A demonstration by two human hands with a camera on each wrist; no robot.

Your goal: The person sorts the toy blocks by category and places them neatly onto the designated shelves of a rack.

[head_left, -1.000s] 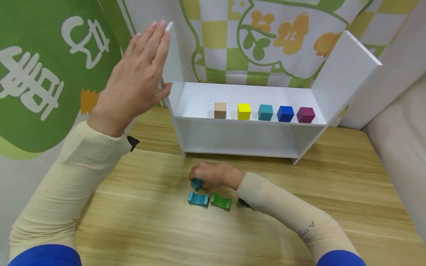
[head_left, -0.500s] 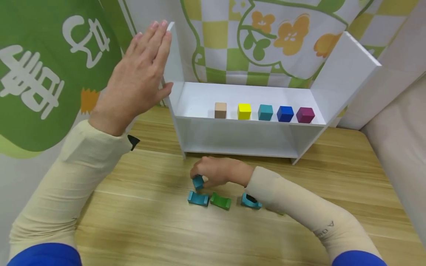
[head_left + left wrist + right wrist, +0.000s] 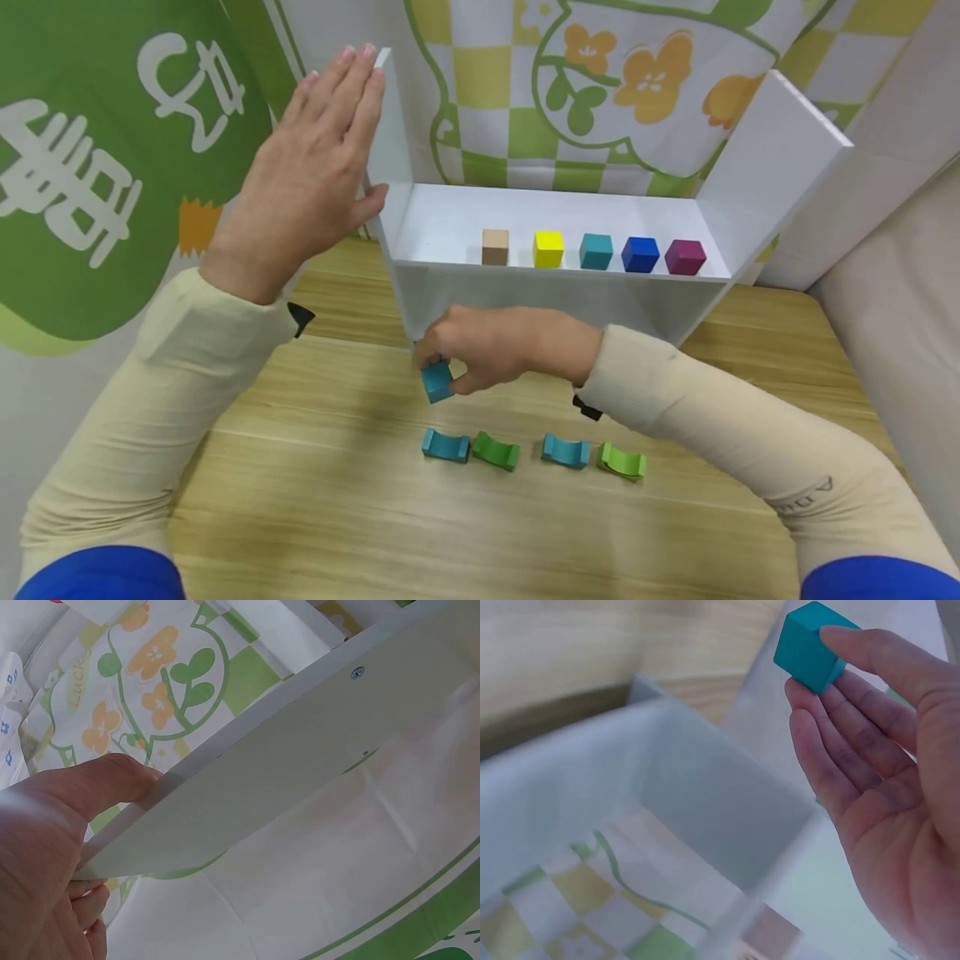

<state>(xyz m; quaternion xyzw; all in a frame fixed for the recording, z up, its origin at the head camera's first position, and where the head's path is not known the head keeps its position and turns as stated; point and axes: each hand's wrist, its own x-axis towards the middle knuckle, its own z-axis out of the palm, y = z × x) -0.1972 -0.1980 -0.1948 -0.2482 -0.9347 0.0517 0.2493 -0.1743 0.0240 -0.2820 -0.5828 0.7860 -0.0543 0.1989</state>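
One held cube (image 3: 437, 383), teal, newly raised: gripped in the right hand (image 3: 498, 343) between thumb and fingertips, parted only to the cube's width. It appears clear of the table (image 3: 487, 533). Meaning, as judged: pick-up complete, carrying in progress, setting-down outstanding. Location, head view: 12 o'clock of the first blue arch (image 3: 446, 447), 7 o'clock of the tan cube (image 3: 495, 247).

One left hand (image 3: 300, 171): fingers straight, thumb opposite, gripping the panel (image 3: 247, 772) at the shelf's (image 3: 442, 208) 9 o'clock end.

Differences from half a second ago: held cube further towards 12 o'clock; right sleeve (image 3: 697, 408) shifted towards 2 o'clock, now exposing the second blue arch (image 3: 566, 451) and lime arch (image 3: 622, 461), previously part-covered and nearly hidden.

Unaltered: left hand; green arch (image 3: 496, 451); five shelf cubes, 9 to 3 o'clock: tan cube, yellow cube (image 3: 548, 250), teal cube (image 3: 596, 252), blue cube (image 3: 641, 255), plum cube (image 3: 686, 257).
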